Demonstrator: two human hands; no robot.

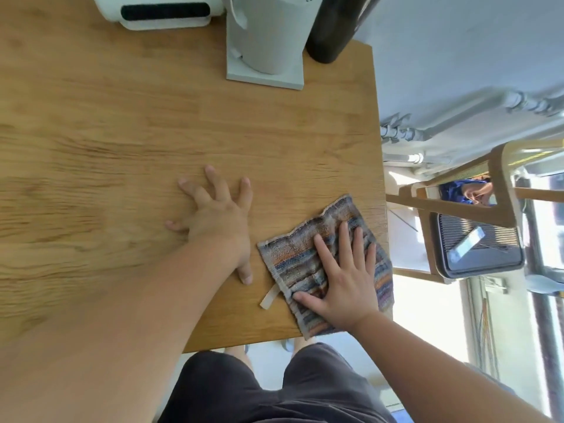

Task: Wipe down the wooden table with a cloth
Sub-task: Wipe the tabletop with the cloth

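while the right hand (346,285) lies flat on the cloth (290,257), its fingers are straight and a little spread, and the thumb sticks out to the side. it presses the cloth down on the wooden table (122,132) and does not pinch it. the cloth is under the palm and fingers, at the table corner on the little-finger side, and 1 cloth corner near the wrist hangs a bit over the table edge. i think the wiping step is going on now, and only this corner is being done. the left hand (218,218) is spread flat on the bare wood, just beside the cloth on the thumb side, and it looks apart from the cloth. the next move, i think, is to slide the cloth toward the thumb side, where most of the wood is. the palm must push down so the cloth comes along and does not bunch up, and the left hand has to get out of the way. far past the fingertips stand a white kettle (265,35) and a dark bottle (331,25), so the wipe must go round them. the cloth is almost square, so it has no clear long side. it sits turned like a diamond, with 1 corner pointing away past the fingertips. a small loop tag (268,296) pokes out on the thumb side.
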